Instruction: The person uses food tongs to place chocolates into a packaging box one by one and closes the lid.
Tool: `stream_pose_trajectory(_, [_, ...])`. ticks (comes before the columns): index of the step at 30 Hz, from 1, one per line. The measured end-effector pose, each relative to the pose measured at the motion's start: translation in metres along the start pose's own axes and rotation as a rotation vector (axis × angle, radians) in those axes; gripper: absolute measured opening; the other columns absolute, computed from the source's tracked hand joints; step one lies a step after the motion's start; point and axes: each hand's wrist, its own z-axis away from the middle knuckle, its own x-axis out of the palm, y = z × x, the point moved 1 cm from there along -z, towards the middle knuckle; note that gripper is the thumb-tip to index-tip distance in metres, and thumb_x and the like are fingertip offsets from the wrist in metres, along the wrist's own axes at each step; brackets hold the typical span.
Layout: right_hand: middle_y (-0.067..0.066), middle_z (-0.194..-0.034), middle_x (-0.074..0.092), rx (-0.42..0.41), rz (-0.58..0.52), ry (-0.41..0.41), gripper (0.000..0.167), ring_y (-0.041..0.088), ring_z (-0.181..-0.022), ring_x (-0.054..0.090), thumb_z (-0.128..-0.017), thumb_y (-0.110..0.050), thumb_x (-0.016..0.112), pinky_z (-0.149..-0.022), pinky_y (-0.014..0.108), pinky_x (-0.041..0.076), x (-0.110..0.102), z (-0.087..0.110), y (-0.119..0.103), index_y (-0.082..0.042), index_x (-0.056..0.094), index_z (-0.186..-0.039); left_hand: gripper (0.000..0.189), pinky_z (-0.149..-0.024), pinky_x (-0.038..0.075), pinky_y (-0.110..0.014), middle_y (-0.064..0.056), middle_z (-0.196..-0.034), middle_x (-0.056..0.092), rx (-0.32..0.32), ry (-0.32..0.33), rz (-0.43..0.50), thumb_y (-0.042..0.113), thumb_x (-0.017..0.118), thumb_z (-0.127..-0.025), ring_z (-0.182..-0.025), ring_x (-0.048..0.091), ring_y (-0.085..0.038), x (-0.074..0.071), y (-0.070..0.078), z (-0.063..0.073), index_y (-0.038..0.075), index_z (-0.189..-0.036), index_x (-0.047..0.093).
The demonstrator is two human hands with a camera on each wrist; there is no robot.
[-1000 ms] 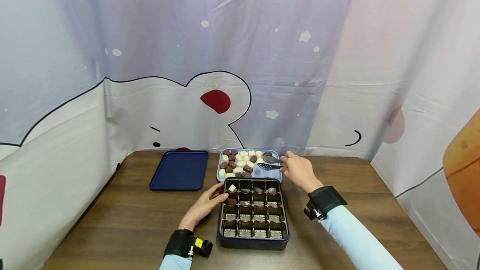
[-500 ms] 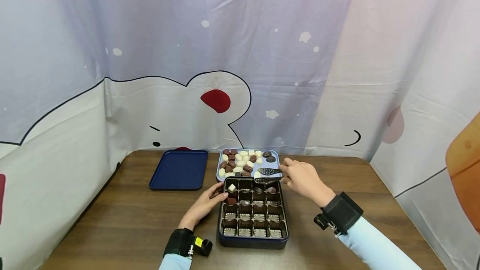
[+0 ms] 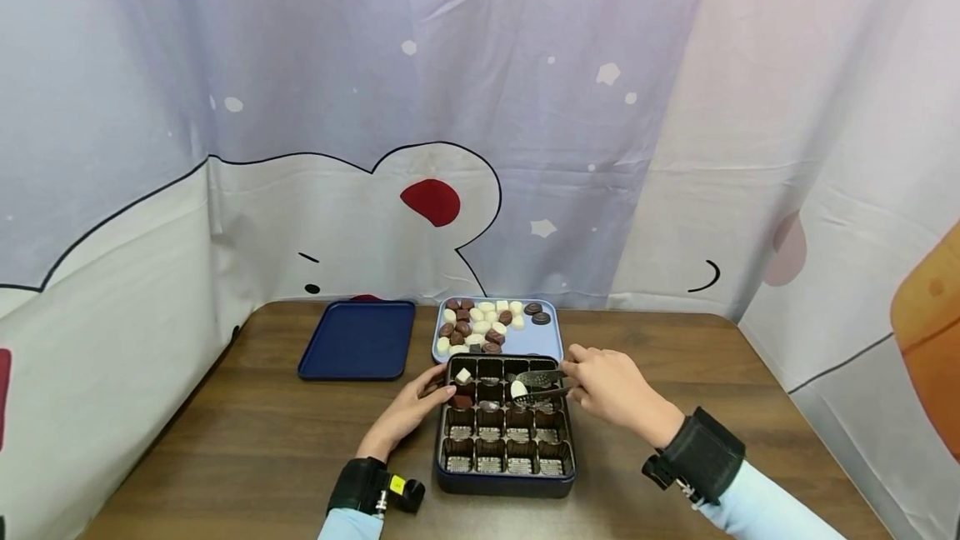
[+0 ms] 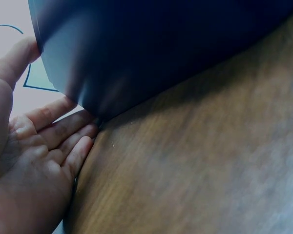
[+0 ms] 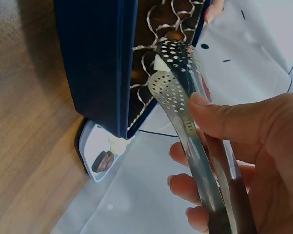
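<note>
In the head view, my right hand point(image 3: 611, 386) grips perforated metal tongs point(image 3: 542, 378) over the back right of a dark divided box point(image 3: 507, 487). Between the tongs' tips sits a white chocolate point(image 3: 518, 390), partly covered by them in the right wrist view, where the tongs point(image 5: 188, 131) point at the open box. My left hand point(image 3: 408, 411) rests against the box's left side, its thumb at the rim; in the left wrist view the fingers of my left hand point(image 4: 39, 141) lie fairly straight against the dark wall. A few back compartments contain chocolates, including a white cube point(image 3: 463, 376).
Behind the box stands a light blue tray point(image 3: 551, 340) with many white and brown chocolates. A dark blue flat lid or tray point(image 3: 358, 340) lies to its left on the wooden table point(image 3: 300, 457). A printed cloth point(image 3: 555, 148) hangs along the back and sides.
My right hand has brought the tongs from the light blue tray toward me, over the box, with a white chocolate picked up between the tips. My left hand has stayed in place.
</note>
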Motion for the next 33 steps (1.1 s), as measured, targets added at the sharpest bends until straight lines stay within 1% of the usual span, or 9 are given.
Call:
stream_pose_trajectory(4, [-0.006,-0.073,0.04,0.004,-0.026,0.011,0.018,0.012,-0.06,0.048,-0.069,-0.014,0.077,-0.052,0.026,0.04,0.001,0.001,-0.002,-0.013,0.068,-0.084,0.066,-0.107,0.031,-0.057,-0.02,-0.151,0.032,-0.005,0.002,0.003,0.038,0.061,-0.091,-0.137,0.031,-0.043,0.0,-0.001,0.0,0.016,-0.148,0.036])
stream_pose_trajectory(7, [-0.005,-0.073,0.04,0.018,-0.03,0.01,0.021,0.012,-0.06,0.047,-0.071,-0.014,0.077,-0.052,0.025,0.04,0.001,0.001,-0.002,-0.011,0.071,-0.09,0.066,-0.107,0.031,-0.057,-0.02,-0.151,0.032,-0.005,0.004,0.004,0.039,0.062,-0.091,-0.137,0.031,-0.042,0.0,-0.001,0.0,0.017,-0.148,0.036])
stream_pose_trajectory(11, [-0.004,-0.076,0.043,0.05,-0.028,-0.005,0.031,0.011,-0.06,0.048,-0.073,-0.018,0.077,-0.052,0.025,0.041,0.002,0.0,-0.001,-0.009,0.072,-0.103,0.066,-0.106,0.031,-0.058,-0.02,-0.151,0.032,-0.006,0.004,0.002,0.039,0.062,-0.091,-0.137,0.032,-0.042,0.0,0.0,0.001,0.017,-0.148,0.036])
stream_pose_trajectory(17, [-0.002,-0.077,0.045,0.1,-0.041,-0.007,0.034,0.012,-0.059,0.048,-0.075,-0.022,0.079,-0.051,0.025,0.039,0.007,-0.005,0.006,-0.008,0.072,-0.105,0.067,-0.106,0.032,-0.058,-0.02,-0.151,0.033,-0.003,0.005,0.005,0.04,0.062,-0.091,-0.137,0.032,-0.042,0.0,0.0,0.001,0.016,-0.148,0.036])
stream_pose_trajectory(21, [-0.001,-0.077,0.046,0.145,-0.037,0.03,0.034,0.012,-0.057,0.044,-0.073,-0.02,0.08,-0.05,0.025,0.038,0.011,-0.011,0.015,-0.006,0.072,-0.104,0.068,-0.105,0.033,-0.057,-0.019,-0.151,0.033,0.004,-0.004,-0.006,0.043,0.061,-0.091,-0.136,0.033,-0.042,0.0,-0.001,0.001,0.016,-0.148,0.035])
stream_pose_trajectory(25, [0.002,-0.078,0.049,0.216,-0.019,0.052,0.031,0.017,-0.057,0.046,-0.071,-0.015,0.08,-0.048,0.028,0.039,0.02,-0.018,0.029,-0.004,0.07,-0.098,0.069,-0.104,0.034,-0.057,-0.019,-0.151,0.033,0.019,-0.015,-0.02,0.045,0.059,-0.092,-0.134,0.036,-0.043,0.0,-0.003,0.001,0.015,-0.148,0.035])
stream_pose_trajectory(28, [0.007,-0.08,0.051,0.269,0.012,0.034,0.032,0.022,-0.06,0.05,-0.071,-0.013,0.079,-0.049,0.031,0.042,0.03,-0.022,0.041,-0.002,0.069,-0.099,0.068,-0.104,0.034,-0.058,-0.019,-0.151,0.033,0.02,-0.012,-0.027,0.045,0.059,-0.092,-0.134,0.037,-0.042,0.0,-0.004,0.001,0.015,-0.148,0.035])
stream_pose_trajectory(33, [0.015,-0.088,0.054,0.337,0.037,-0.033,0.034,0.031,-0.068,0.054,-0.075,-0.009,0.074,-0.057,0.038,0.047,0.047,-0.029,0.059,0.002,0.067,-0.107,0.067,-0.106,0.032,-0.057,-0.02,-0.151,0.032,0.018,-0.009,-0.011,0.04,0.06,-0.092,-0.135,0.034,-0.043,0.0,-0.002,0.002,0.015,-0.148,0.035])
